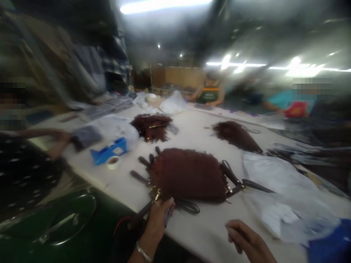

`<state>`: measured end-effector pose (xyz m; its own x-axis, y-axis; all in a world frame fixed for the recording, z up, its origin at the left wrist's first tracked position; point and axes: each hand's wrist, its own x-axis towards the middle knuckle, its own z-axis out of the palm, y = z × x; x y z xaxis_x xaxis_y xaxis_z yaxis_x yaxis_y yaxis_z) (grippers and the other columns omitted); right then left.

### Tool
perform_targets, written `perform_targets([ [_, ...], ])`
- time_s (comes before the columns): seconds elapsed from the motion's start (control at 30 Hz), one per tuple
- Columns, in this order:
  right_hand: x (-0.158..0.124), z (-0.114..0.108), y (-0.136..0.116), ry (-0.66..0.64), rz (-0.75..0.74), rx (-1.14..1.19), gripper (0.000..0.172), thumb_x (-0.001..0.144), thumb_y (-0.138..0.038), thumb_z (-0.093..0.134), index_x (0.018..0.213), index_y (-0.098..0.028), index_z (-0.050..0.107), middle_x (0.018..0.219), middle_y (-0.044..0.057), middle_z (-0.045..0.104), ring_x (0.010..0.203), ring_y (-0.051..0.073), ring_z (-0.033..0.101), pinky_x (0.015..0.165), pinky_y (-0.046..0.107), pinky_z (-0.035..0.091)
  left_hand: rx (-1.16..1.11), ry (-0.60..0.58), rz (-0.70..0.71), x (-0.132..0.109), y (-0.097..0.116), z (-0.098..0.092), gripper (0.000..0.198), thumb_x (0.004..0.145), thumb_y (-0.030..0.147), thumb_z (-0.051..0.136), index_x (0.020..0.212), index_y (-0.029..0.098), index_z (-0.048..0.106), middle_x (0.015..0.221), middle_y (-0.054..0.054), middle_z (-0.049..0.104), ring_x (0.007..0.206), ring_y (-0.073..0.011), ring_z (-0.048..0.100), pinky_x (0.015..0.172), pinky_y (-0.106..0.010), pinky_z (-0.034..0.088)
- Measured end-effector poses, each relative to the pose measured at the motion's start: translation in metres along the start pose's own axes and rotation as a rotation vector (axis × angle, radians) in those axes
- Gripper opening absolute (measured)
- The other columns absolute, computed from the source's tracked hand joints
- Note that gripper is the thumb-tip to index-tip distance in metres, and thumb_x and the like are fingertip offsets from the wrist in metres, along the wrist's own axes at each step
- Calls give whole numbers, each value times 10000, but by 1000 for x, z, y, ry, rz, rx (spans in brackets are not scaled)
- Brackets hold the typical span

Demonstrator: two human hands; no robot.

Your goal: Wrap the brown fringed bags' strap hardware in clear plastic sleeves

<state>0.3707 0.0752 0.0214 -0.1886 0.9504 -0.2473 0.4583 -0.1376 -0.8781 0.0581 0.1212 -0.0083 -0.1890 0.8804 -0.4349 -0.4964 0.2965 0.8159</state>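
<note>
Your right hand (248, 239) hangs half-curled over the counter (192, 129); your left hand (158, 217) grips a small object (168, 217) beside the brown bag (189, 175).

Beyond the brown bag (192, 175) lies open tabletop (192, 129), but straps (259, 185) crowd both sides.

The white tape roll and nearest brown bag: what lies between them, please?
The head view shows bare tabletop beside the tape roll, then dark straps beside the brown bag.

Readable text: none | green garment lettering (210, 96): blurred | blue dispenser label (118, 150): blurred
</note>
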Motion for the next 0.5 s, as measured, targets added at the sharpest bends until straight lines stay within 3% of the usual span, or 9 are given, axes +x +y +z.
perform_targets([
  [0.1,41,50,-64,-108,-161,30,215,916,-389,479,941,-214,600,772,-15,611,614,112,520,603,224,430,-31,-15,-29,-6,2,1,350,615,355,819,810,106,667,691,-57,671,558,-111,562,506,-213,423],
  [0.2,71,80,-99,-169,-279,22,160,910,-289,477,903,-202,611,751,-22,594,625,108,502,587,205,404,-52,-39,-36,-10,4,2,365,605,378,830,791,104,678,686,-61,678,549,-119,568,511,-224,428],
  [0.37,92,105,-105,-180,-385,-59,192,924,-231,454,853,-201,630,683,-41,544,625,106,486,598,202,374,-86,-104,-20,-12,8,2,410,619,396,833,859,91,702,711,-70,689,599,-137,584,545,-232,425],
  [0.5,99,113,-101,-219,-438,-103,208,911,-158,445,898,-219,644,785,-34,625,701,110,548,665,203,391,-115,-168,34,-14,9,2,400,699,366,790,977,95,697,878,-102,708,639,-126,576,569,-228,429],
])
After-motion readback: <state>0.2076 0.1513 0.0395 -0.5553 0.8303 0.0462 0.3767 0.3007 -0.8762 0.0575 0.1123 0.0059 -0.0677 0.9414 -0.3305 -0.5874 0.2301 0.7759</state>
